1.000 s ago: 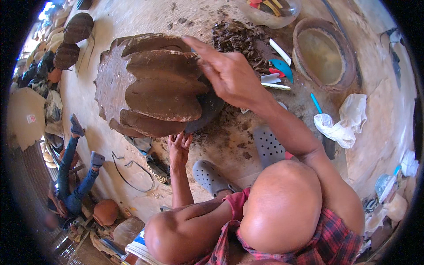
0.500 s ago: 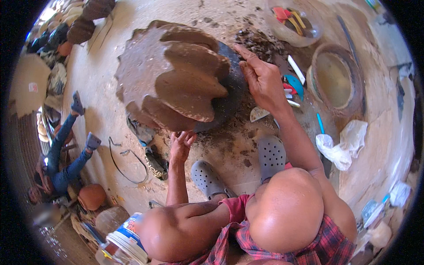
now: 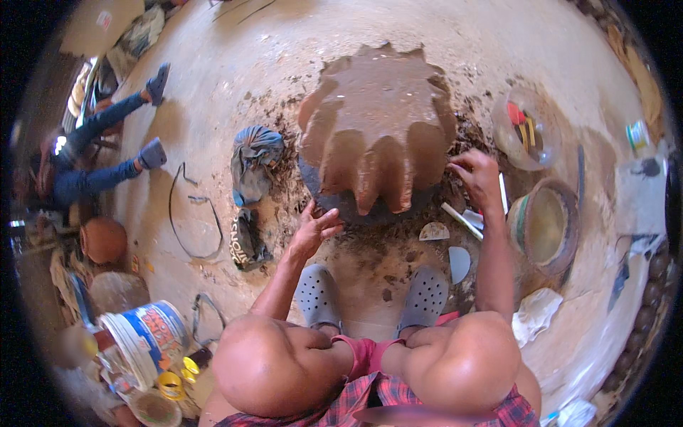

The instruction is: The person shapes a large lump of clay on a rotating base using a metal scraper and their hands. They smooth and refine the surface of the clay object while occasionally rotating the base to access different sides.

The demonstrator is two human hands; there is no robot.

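Note:
A large brown clay piece with a scalloped, fluted wall (image 3: 384, 107) stands on a dark round board (image 3: 313, 181) in front of my feet. My left hand (image 3: 311, 231) is open at the board's near left edge, its fingertips at or against the rim. On the right side my right hand (image 3: 478, 179) has loosely bent fingers beside the clay and board; nothing shows in it. Whether it touches the rim I cannot tell. Below my right hand lie white strips (image 3: 462, 220), a pale half-round scraper (image 3: 434, 231) and a light blue half-round scraper (image 3: 459, 265).
A water-filled basin (image 3: 544, 224) and a clear tub of tools (image 3: 526, 132) stand at right. Crumpled cloth (image 3: 256, 164) lies left of the board; a white bucket (image 3: 146, 338) is lower left. Another person's legs (image 3: 107, 149) stretch out far left. Clay crumbs surround the board.
The clay piece now appears upright and more central, where before it looked tilted toward the left. My right hand has drawn back and bent its fingers; my left stays by the near edge. The view has swung.

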